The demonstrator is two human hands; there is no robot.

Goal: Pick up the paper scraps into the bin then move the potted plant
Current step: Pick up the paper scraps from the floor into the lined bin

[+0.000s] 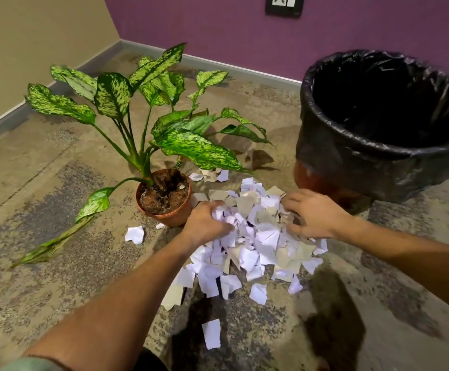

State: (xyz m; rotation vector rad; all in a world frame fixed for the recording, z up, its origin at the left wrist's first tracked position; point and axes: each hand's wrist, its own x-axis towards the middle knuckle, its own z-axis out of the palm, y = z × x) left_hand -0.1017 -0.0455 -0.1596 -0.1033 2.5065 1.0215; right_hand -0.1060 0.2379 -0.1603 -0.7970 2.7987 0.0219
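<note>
A lone paper scrap (211, 333) lies nearest on the floor (57, 277). Beyond it, the paper scraps (255, 236) form a heap. The left hand (207, 223) digs in, its grip curled around scraps; the right hand (310, 214) presses the heap's other side, fingers spread. The potted plant (164, 196) stands just left, the bin (384, 127) farther right.

Two bare forearms were in view, no watch or ring showing. Left hand (207, 223) and right hand (311, 215) were ungloved. Left arm carried edge of pale grey-green sleeve (30, 364) at bottom corner, fabric soft, blurred. Right arm ran out of frame bare, sleeve unseen. Dark garment (148, 361) showed low between arms, detail unclear.
</note>
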